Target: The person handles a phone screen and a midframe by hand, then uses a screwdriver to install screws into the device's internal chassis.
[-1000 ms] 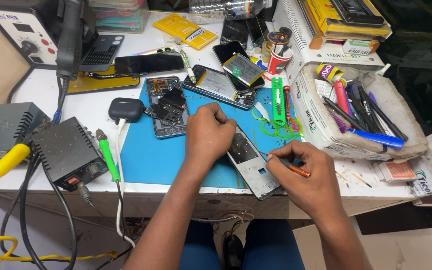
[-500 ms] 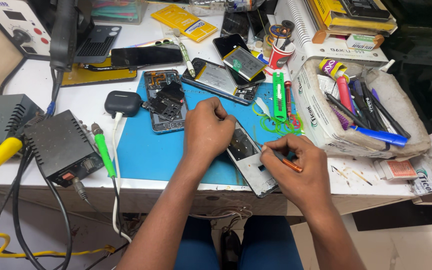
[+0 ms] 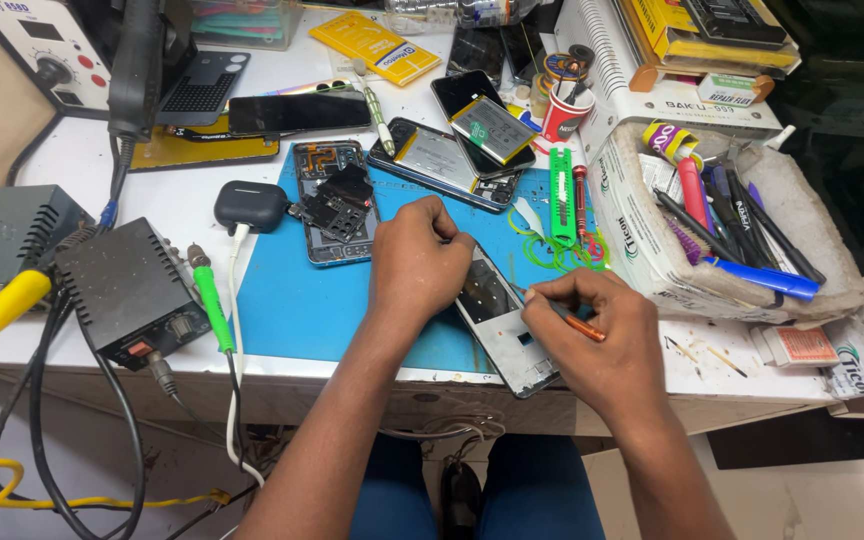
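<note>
Two hands work on an opened phone frame [image 3: 500, 318] at the near edge of a blue mat [image 3: 292, 300]. Left hand [image 3: 417, 262] presses down on the frame's upper end, fingers curled over it. Right hand [image 3: 602, 335] pinches an orange-handled tool [image 3: 577, 322], tip on the frame's right edge. Another open phone [image 3: 330, 200] lies just left of the left hand, black earbud case [image 3: 250, 205] further left. Green cutter [image 3: 562, 195] sits above the right hand, box of pens [image 3: 722, 230] to its right
</note>
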